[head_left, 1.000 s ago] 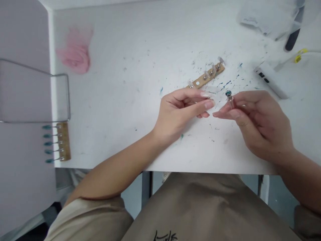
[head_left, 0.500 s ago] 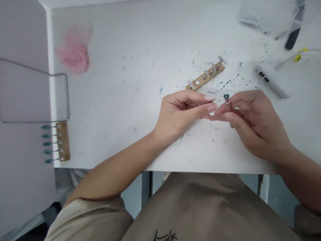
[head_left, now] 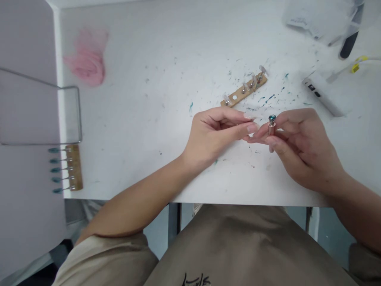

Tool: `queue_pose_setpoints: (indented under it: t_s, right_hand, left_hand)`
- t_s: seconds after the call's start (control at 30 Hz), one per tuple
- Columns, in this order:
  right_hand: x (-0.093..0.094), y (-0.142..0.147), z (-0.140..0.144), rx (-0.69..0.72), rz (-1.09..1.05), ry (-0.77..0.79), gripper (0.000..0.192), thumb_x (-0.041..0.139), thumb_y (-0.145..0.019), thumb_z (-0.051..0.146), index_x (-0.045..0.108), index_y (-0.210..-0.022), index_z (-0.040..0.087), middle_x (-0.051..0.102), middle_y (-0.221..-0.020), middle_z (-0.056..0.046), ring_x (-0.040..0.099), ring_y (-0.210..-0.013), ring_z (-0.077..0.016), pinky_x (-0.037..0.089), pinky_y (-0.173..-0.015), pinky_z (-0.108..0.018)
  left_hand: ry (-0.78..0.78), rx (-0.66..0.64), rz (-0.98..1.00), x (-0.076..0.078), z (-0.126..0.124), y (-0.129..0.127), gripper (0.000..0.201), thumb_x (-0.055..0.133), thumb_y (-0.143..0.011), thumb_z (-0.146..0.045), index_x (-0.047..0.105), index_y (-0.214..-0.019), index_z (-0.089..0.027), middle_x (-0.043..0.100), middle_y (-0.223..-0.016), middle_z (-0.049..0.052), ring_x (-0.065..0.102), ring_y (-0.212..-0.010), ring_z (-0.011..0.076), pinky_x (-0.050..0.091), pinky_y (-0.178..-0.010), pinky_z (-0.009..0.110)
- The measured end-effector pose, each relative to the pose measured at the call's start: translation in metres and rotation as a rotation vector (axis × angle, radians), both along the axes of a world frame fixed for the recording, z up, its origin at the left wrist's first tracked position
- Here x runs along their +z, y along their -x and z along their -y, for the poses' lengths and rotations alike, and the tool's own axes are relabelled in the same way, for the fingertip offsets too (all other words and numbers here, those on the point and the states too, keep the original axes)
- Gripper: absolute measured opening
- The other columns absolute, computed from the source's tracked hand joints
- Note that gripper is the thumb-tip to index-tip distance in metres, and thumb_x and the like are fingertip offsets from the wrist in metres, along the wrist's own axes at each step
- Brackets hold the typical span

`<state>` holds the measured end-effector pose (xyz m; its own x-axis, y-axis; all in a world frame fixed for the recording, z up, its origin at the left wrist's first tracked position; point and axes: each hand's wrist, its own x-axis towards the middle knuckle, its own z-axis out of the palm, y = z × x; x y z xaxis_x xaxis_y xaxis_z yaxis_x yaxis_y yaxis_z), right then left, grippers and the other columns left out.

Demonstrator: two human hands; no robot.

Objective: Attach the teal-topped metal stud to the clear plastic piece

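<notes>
My left hand [head_left: 217, 129] is closed in a pinch, thumb against the fingertips. Something pale and see-through shows at those fingertips, too small to make out. Close beside it, my right hand [head_left: 300, 147] grips a short copper-coloured rod [head_left: 271, 128] upright between thumb and fingers; its round silver head has a teal top. The fingertips of both hands nearly meet, and I cannot tell whether they touch. Just beyond the left hand lies a wooden strip [head_left: 240, 93] holding several clear nail tips on small metal stems, with a bare white dot among them.
Another wooden strip [head_left: 76, 169] with several teal nail tips sits at the table's left edge, below a wire frame [head_left: 80, 115]. A pink cloth [head_left: 91, 68] lies far left. Right are a white device [head_left: 323, 97], a dark-handled tool [head_left: 349, 45] and a plastic bag [head_left: 320, 18]. Teal smears mark the tabletop.
The copper-coloured rod in my right hand has shifted slightly right and down, its head tilting a little. My left hand has stayed almost still.
</notes>
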<state>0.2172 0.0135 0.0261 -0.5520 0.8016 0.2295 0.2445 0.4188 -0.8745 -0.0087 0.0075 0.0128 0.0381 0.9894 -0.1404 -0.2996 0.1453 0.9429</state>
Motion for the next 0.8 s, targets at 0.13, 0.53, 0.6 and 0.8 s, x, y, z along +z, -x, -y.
queue_pose_setpoints:
  t_s: [0.13,0.53,0.6,0.8]
  right_hand:
    - [-0.0016,-0.0022,-0.0008,0.019,0.001,0.04,0.013,0.055,-0.119,0.023,0.048,-0.128,0.029,0.078,-0.118,0.0,0.086,-0.114,-0.0158,0.075,-0.093,-0.033]
    - [0.0014,-0.0008,-0.0011,0.018,-0.057,0.119,0.015,0.059,-0.118,0.02,0.05,-0.125,0.029,0.079,-0.115,0.002,0.086,-0.111,-0.0149,0.074,-0.085,-0.028]
    - [-0.0004,-0.001,-0.001,0.013,-0.073,0.123,0.014,0.059,-0.118,0.021,0.05,-0.126,0.029,0.077,-0.117,0.001,0.086,-0.113,-0.0149,0.076,-0.09,-0.03]
    - [-0.0043,-0.0019,0.0009,-0.077,0.001,0.069,0.005,0.065,-0.114,0.024,0.066,-0.12,0.024,0.079,-0.121,-0.007,0.085,-0.111,-0.0181,0.077,-0.094,-0.035]
  left_hand:
    - [0.004,0.007,0.0,-0.0001,-0.0006,-0.0004,0.041,0.115,-0.066,-0.057,0.09,-0.082,-0.029,0.089,-0.086,-0.003,0.088,-0.082,0.0198,0.078,-0.082,0.037]
    - [-0.012,-0.006,0.013,-0.001,-0.0028,-0.0003,0.038,0.116,-0.064,-0.051,0.09,-0.081,-0.029,0.089,-0.086,-0.004,0.081,-0.071,0.0133,0.073,-0.074,0.03]
    - [-0.034,-0.014,0.034,-0.0021,-0.0032,0.0,0.035,0.115,-0.068,-0.049,0.09,-0.082,-0.03,0.088,-0.085,-0.004,0.081,-0.071,0.0123,0.073,-0.074,0.029]
    - [-0.088,-0.028,0.078,-0.0057,-0.0056,0.001,0.023,0.111,-0.078,-0.039,0.091,-0.086,-0.03,0.087,-0.086,-0.005,0.079,-0.073,0.0091,0.071,-0.075,0.024]
